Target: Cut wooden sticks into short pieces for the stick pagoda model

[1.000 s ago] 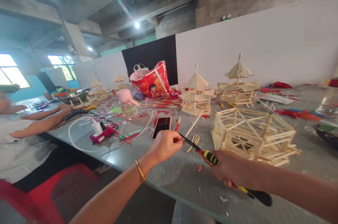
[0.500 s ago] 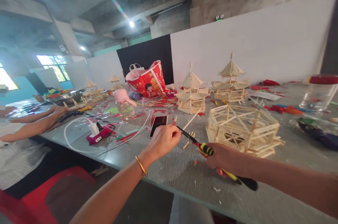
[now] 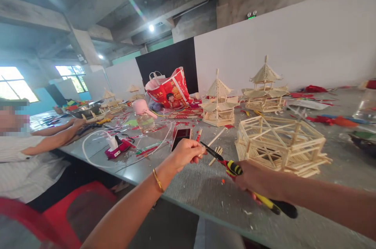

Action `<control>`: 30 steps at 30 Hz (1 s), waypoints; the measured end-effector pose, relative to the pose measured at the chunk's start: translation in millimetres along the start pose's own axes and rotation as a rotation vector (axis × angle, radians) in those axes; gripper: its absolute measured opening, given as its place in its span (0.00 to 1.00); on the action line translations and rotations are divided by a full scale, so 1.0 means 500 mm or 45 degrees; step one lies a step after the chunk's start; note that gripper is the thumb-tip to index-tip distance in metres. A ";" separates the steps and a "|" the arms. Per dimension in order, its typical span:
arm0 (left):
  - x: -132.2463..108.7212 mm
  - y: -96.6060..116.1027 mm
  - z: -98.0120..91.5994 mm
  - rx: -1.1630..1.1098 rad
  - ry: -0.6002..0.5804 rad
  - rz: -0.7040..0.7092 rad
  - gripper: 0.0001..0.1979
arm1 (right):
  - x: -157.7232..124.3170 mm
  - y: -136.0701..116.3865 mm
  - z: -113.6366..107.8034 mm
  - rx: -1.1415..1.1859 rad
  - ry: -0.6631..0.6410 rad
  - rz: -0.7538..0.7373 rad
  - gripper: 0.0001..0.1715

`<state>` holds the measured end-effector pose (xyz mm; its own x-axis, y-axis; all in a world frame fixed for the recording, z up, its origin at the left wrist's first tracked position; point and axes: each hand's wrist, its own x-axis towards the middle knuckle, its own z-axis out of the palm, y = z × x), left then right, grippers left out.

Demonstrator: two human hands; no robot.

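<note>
My right hand [image 3: 255, 179] grips yellow-and-black handled cutters [image 3: 235, 168], whose black jaws point left toward my left hand. My left hand [image 3: 186, 153] is closed in a pinch right at the jaw tips; what it pinches is too small to make out. Just right of the hands a flat hexagonal frame of wooden sticks [image 3: 282, 146] rests on the grey table [image 3: 205, 190]. Loose wooden sticks [image 3: 216, 150] lie on the table behind the cutters.
Two stick pagodas [image 3: 219, 102] [image 3: 265, 86] stand farther back. A phone [image 3: 180, 135], a pink-lidded bottle [image 3: 142, 114], a red bag [image 3: 169, 90] and a white cable [image 3: 96, 139] lie to the left. A seated person's forearms [image 3: 55, 133] rest on the table's left end.
The view has swung slightly; both hands keep the same pose, with the cutter jaws still at my left hand's pinch.
</note>
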<state>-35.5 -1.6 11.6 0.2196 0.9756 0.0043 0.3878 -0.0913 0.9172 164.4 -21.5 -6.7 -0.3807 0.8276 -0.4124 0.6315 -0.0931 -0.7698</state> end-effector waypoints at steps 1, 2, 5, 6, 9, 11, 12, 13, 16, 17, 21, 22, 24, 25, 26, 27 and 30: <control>-0.001 -0.006 0.000 0.002 -0.014 -0.009 0.12 | 0.002 0.004 0.002 0.042 -0.072 0.038 0.07; -0.003 -0.012 -0.001 -0.006 -0.025 -0.014 0.12 | 0.001 0.006 0.002 0.096 -0.155 0.055 0.08; -0.011 -0.021 -0.011 -0.073 0.039 -0.018 0.12 | -0.019 0.004 -0.004 0.315 -0.373 0.018 0.09; -0.015 -0.021 -0.016 -0.100 0.083 -0.014 0.12 | -0.029 0.001 -0.007 0.363 -0.382 -0.006 0.10; -0.032 -0.015 -0.026 -0.155 0.162 -0.012 0.12 | -0.048 -0.008 -0.008 0.354 -0.258 -0.054 0.10; -0.044 -0.009 -0.028 -0.148 0.174 -0.008 0.12 | -0.046 -0.010 -0.005 0.326 -0.216 -0.085 0.10; -0.049 -0.007 -0.027 -0.132 0.180 -0.006 0.12 | -0.041 -0.009 -0.002 0.321 -0.220 -0.097 0.09; -0.053 -0.004 -0.026 -0.116 0.184 -0.004 0.12 | -0.036 -0.008 0.001 0.329 -0.226 -0.098 0.08; -0.057 -0.001 -0.022 -0.109 0.177 0.040 0.13 | -0.021 -0.004 0.011 0.466 -0.286 -0.088 0.08; -0.055 -0.001 -0.021 -0.134 0.171 0.058 0.14 | -0.019 -0.003 0.015 0.568 -0.335 -0.094 0.10; -0.037 -0.013 -0.009 -0.367 0.129 0.050 0.16 | -0.014 0.000 0.027 1.055 -0.660 -0.026 0.13; -0.031 -0.018 -0.004 -0.429 0.120 0.037 0.16 | -0.011 0.002 0.030 1.146 -0.738 0.005 0.13; -0.020 -0.028 0.006 -0.498 0.118 0.022 0.15 | -0.004 0.007 0.035 1.260 -0.835 0.040 0.13; -0.016 -0.033 0.011 -0.491 0.123 0.017 0.15 | 0.000 0.010 0.038 1.293 -0.856 0.044 0.13; -0.013 -0.036 0.016 -0.447 0.138 0.015 0.14 | 0.004 0.011 0.040 1.317 -0.865 0.049 0.13; -0.013 -0.038 0.022 -0.348 0.174 0.024 0.14 | 0.006 0.012 0.041 1.342 -0.868 0.058 0.13; -0.024 -0.040 0.039 0.264 0.453 0.261 0.12 | 0.005 0.007 0.040 1.360 -0.837 0.054 0.13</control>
<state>-28.5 -15.5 -14.5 0.0034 0.9378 0.3472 0.5473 -0.2923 0.7842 152.2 -31.0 -20.0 -0.8319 0.4095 -0.3744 -0.0935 -0.7686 -0.6329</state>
